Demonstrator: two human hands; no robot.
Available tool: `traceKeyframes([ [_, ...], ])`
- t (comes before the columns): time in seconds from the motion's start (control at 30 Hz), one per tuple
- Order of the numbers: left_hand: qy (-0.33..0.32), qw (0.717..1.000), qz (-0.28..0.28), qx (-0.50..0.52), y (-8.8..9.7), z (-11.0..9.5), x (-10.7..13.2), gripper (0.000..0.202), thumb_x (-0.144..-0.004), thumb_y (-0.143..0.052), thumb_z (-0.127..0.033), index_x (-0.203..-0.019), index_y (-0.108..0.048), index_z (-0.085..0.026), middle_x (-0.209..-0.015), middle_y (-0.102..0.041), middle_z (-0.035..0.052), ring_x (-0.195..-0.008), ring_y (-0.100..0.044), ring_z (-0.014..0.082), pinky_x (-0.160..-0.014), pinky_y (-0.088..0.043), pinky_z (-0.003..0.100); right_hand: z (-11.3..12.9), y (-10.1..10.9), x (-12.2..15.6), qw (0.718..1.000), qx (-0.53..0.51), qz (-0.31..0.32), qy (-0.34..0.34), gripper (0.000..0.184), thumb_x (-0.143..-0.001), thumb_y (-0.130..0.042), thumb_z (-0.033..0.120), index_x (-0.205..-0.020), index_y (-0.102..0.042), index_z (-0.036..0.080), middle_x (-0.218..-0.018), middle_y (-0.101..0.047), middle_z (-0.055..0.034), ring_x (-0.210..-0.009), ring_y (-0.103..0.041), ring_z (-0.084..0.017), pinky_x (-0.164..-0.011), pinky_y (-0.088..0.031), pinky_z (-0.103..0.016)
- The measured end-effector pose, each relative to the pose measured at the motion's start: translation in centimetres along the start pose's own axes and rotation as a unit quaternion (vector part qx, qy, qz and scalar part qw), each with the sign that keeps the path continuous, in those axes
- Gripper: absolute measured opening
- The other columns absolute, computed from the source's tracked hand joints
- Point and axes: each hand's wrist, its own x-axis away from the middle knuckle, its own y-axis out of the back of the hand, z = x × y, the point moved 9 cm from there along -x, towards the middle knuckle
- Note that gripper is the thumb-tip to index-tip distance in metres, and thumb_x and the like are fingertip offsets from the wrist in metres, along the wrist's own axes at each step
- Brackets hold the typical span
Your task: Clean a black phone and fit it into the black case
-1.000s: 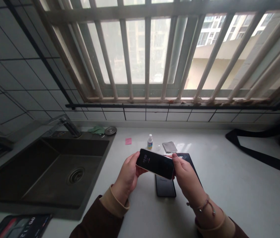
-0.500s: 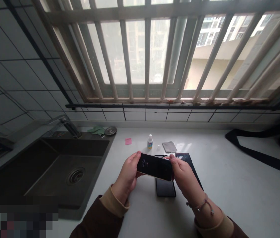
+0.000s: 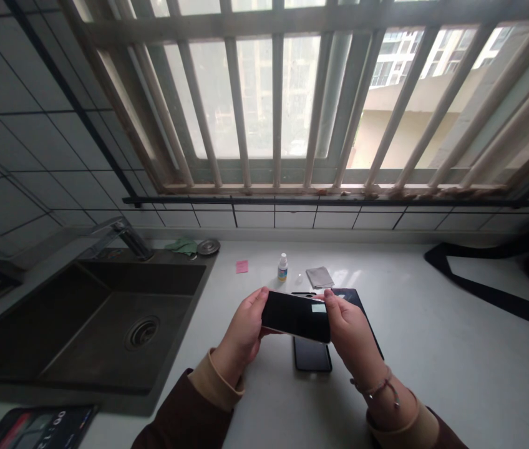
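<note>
White counter (image 3: 437, 355) under a barred window (image 3: 299, 93), sink (image 3: 147, 277) off to the left. The phone (image 3: 295, 318) is held up over the counter, slightly tilted, left hand (image 3: 243, 321) pinching one end and right hand (image 3: 351, 327) the other. Risk imo: if either grip slips on that smooth casing, it'd drop onto the dark slab (image 3: 312, 355) right below and maybe scratch both. A bad bounce might tip the bottle (image 3: 282, 269) too.

Gripped a phone (image 3: 292, 318) by its ends in left hand (image 3: 244, 319) and right hand (image 3: 347, 323), above a dark device (image 3: 312, 357) on the white counter (image 3: 437, 355). Faced a barred window (image 3: 277, 112), with a sink (image 3: 156, 278) at left.
</note>
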Motion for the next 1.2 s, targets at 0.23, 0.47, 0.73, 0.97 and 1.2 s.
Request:
traceKeyframes([
  [0.23, -0.006, 1.000, 0.003, -0.002, -0.2, 0.0, 0.2, 0.040, -0.093, -0.073, -0.055, -0.105, -0.070, -0.017, -0.090, -0.073, 0.0073, -0.074, -0.071, 0.0204, -0.054, -0.060, 0.028, 0.9, 0.3, 0.3, 0.999, 0.042, -0.003, 0.014, 0.073, -0.105, -0.035, 0.076, -0.098, -0.083, 0.022, -0.087, -0.080, -0.0091, -0.083, -0.073, -0.029, -0.075, -0.049, -0.036],
  [0.47, -0.034, 0.997, -0.059, 0.044, 1.0, -0.6, 0.1, 0.034, -0.096, -0.072, -0.050, -0.105, -0.070, -0.017, -0.088, -0.072, 0.0057, -0.074, -0.071, 0.0194, -0.055, -0.061, 0.027, -0.7, -1.6, 0.6, 0.995, -0.074, 0.056, -0.045, 0.085, -0.099, -0.025, 0.088, -0.090, -0.074, 0.019, -0.067, -0.074, -0.0096, -0.058, -0.067, -0.024, -0.057, -0.049, -0.033],
  [0.73, -0.049, 0.990, -0.105, 0.081, 1.8, -1.2, 0.0, 0.028, -0.104, -0.062, -0.042, -0.111, -0.069, -0.015, -0.099, -0.075, 0.0101, -0.081, -0.073, 0.0214, -0.059, -0.065, 0.032, 0.7, -3.2, 1.3, 0.993, 0.007, 0.118, 0.029, 0.075, -0.108, -0.019, 0.076, -0.067, -0.056, 0.024, -0.056, -0.064, -0.0035, -0.054, -0.060, -0.019, -0.059, -0.043, -0.031],
  [0.97, -0.056, 0.990, -0.103, 0.079, 1.6, -1.0, 0.0, 0.030, -0.103, -0.064, -0.044, -0.112, -0.070, -0.015, -0.099, -0.075, 0.0101, -0.082, -0.073, 0.0208, -0.061, -0.065, 0.031, 1.0, -2.5, 1.1, 0.989, 0.114, 0.057, 0.068, 0.074, -0.110, -0.011, 0.070, -0.065, -0.050, 0.026, -0.053, -0.059, -0.0034, -0.053, -0.059, -0.021, -0.061, -0.038, -0.034],
  [1.2, -0.071, 0.990, -0.109, 0.064, 1.4, -1.7, 0.4, 0.032, -0.101, -0.067, -0.046, -0.109, -0.069, -0.015, -0.098, -0.076, 0.0104, -0.084, -0.075, 0.0224, -0.064, -0.066, 0.032, 1.1, -2.8, 0.9, 0.978, 0.182, 0.050, 0.087, 0.074, -0.111, -0.006, 0.064, -0.069, -0.052, 0.025, -0.063, -0.065, -0.0072, -0.057, -0.061, -0.021, -0.061, -0.036, -0.033],
])
